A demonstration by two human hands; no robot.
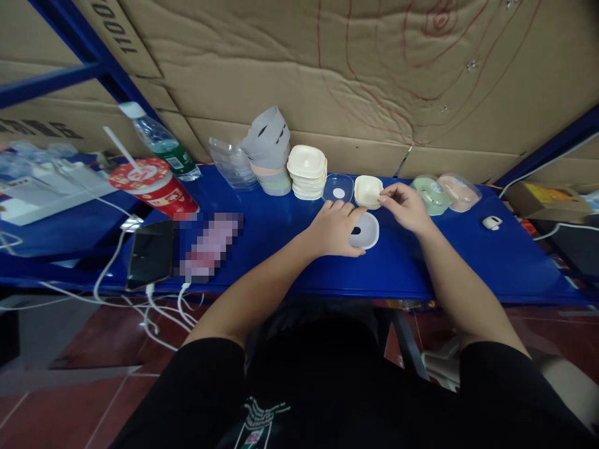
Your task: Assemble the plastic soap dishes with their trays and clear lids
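Note:
My left hand (334, 229) is closed round the left side of a pale grey shallow dish (372, 232) with a dark oval opening, thumb at its near edge. Just beyond lies a square cream dish (367, 190). At that dish's right rim, the thumb and fingertips of my right hand (403, 206) are pinched together; whether they grip the rim or something small is hidden. A clear plastic lid (339, 188) with a white round spot lies left of the cream dish. Beside it stands a stack of cream dishes (307, 171).
Grey cup-like pieces (269, 146) and clear lids (229, 163) are stacked at the back. Green (431, 194) and pink (458, 192) packs lie right, near a white earphone case (492, 222). Left are a red drink cup (159, 190), a bottle (161, 146), a phone (150, 255) and cables.

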